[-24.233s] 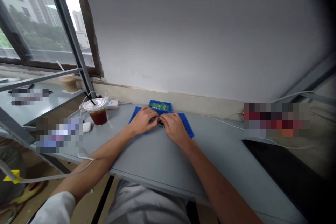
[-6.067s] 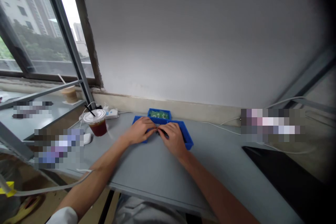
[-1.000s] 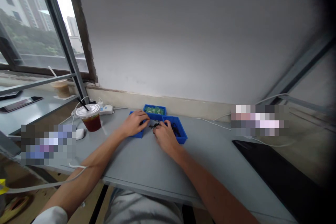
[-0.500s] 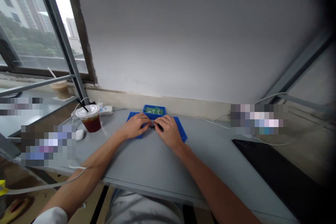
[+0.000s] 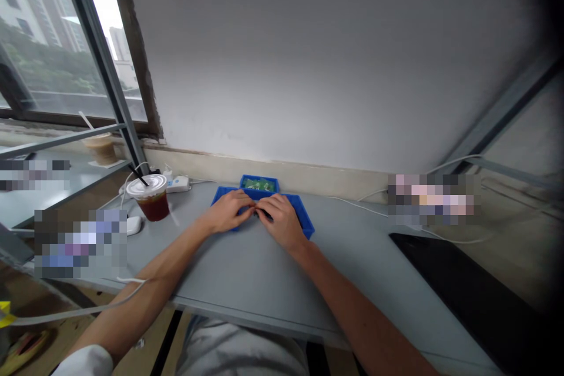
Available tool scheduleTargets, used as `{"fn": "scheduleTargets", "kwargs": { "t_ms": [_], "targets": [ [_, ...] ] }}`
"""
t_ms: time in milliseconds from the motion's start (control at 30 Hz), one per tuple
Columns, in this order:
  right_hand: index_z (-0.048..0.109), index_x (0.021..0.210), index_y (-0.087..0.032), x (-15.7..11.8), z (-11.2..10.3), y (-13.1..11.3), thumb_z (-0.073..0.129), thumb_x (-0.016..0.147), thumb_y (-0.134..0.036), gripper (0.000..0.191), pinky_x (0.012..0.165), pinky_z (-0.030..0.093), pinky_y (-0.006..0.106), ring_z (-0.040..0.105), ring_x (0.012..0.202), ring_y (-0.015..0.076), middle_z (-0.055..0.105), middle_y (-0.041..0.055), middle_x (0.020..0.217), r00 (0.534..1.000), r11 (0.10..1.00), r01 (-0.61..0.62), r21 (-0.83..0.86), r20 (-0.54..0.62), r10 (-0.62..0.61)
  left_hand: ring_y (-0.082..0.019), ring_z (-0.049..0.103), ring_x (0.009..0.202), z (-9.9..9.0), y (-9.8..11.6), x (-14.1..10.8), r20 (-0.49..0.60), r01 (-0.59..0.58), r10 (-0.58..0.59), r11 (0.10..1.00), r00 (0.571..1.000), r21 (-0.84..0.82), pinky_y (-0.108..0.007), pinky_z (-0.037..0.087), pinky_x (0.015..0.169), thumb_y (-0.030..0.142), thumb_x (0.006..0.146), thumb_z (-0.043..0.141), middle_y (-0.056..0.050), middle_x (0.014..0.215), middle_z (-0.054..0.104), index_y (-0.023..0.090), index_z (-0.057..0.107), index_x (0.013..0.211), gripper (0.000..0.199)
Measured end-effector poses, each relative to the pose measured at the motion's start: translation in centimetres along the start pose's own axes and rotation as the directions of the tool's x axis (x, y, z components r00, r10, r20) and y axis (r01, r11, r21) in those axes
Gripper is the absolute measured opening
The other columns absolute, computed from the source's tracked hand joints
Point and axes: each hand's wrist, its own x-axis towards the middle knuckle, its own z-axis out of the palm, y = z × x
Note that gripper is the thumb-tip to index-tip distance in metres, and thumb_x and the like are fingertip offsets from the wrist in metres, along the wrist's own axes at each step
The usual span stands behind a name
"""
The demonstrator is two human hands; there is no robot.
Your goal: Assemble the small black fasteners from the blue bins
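My left hand (image 5: 231,212) and my right hand (image 5: 282,221) meet over the middle of the desk, fingertips almost touching. The right hand is closed on a small black part (image 5: 265,215), mostly covered by its fingers. A pinch of thumb and forefinger closes the left hand; whatever lies in it is too small to make out. Beneath and beside the hands are a left blue tray (image 5: 219,192) and a right blue tray (image 5: 305,218), partly hidden by them. Behind stands a smaller blue tray (image 5: 243,184) with green pieces (image 5: 259,184) that look like circuit boards.
A lidded cup of dark red drink (image 5: 152,202) with a straw stands at the left, near a white power strip (image 5: 178,184) and a white case (image 5: 134,225). A black flat panel (image 5: 458,294) lies at the right. A white cable (image 5: 79,313) crosses my left forearm.
The right hand's fingers have curled further over the black part, so less of it shows. The fingertips of both hands are slightly closer together. The trays have stayed put.
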Motion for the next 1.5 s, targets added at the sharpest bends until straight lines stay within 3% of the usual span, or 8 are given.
{"fn": "scheduleTargets", "kwargs": {
  "t_ms": [367,633,1100,1500],
  "targets": [
    [0.070,0.097,-0.019,-0.01,0.20,0.28,0.053,0.097,-0.013,0.017,0.081,0.052,0.037,0.060,0.087,0.0217,0.072,0.0070,0.092,0.986,0.988,0.093,0.125,-0.146,-0.074,-0.020,0.059,0.092,0.11,0.20,-0.03,-0.013,0.025,-0.025,1.000,1.000,0.002,-0.032,0.045,0.088,0.021,0.096,0.047,-0.005,0.090,0.068,0.017,0.065,0.091,0.019],
    [0.069,0.097,-0.019,-0.12,0.16,0.41,0.054,0.096,-0.014,0.016,0.081,0.051,0.038,0.060,0.088,0.0221,0.072,0.0065,0.093,0.995,0.989,0.076,0.130,-0.078,-0.066,-0.019,0.059,0.089,0.27,0.09,-0.03,-0.004,0.013,-0.013,1.000,1.000,0.020,-0.032,0.045,0.086,0.019,0.095,0.048,-0.005,0.087,0.068,0.017,0.065,0.088,0.018],
    [0.069,0.091,-0.019,-0.08,0.00,-0.09,0.055,0.097,-0.017,0.016,0.078,0.051,0.037,0.061,0.085,0.0219,0.072,0.0069,0.088,0.995,0.994,0.035,0.104,-0.092,-0.025,-0.018,0.059,0.087,0.18,0.45,-0.01,-0.033,-0.008,0.008,1.000,0.999,0.010,-0.030,0.045,0.085,0.018,0.094,0.049,-0.004,0.087,0.069,0.017,0.065,0.090,0.017],
    [0.063,0.088,-0.020,-0.36,0.37,-0.01,0.046,0.101,-0.020,0.021,0.076,0.047,0.034,0.059,0.084,0.0219,0.065,0.0069,0.085,1.000,0.997,-0.024,0.070,-0.009,0.025,-0.018,0.058,0.086,0.30,0.56,0.06,-0.049,-0.017,0.017,1.000,0.999,-0.006,-0.031,0.045,0.084,0.020,0.093,0.049,-0.004,0.085,0.067,0.017,0.065,0.089,0.017]
  ]
}}
